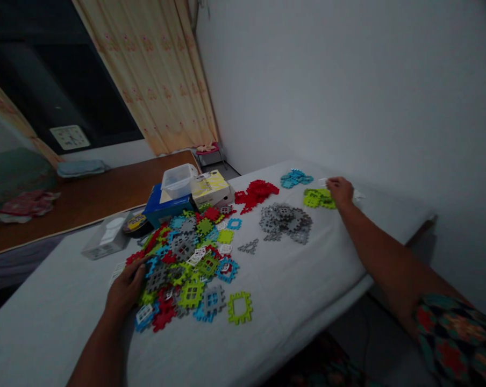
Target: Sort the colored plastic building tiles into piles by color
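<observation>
My left hand rests at the left edge of a mixed pile of coloured interlocking tiles, fingers curled against the pieces. My right hand reaches far right, fingers closed on white pieces beside a small green tile group. Sorted groups lie between: grey tiles, red tiles, blue tiles. A single green square frame tile lies near the front of the pile.
Behind the pile stand a blue box, a yellow box and a clear plastic tub. A clear container sits at left. The white wall is close on the right; the white-covered table's edge runs below.
</observation>
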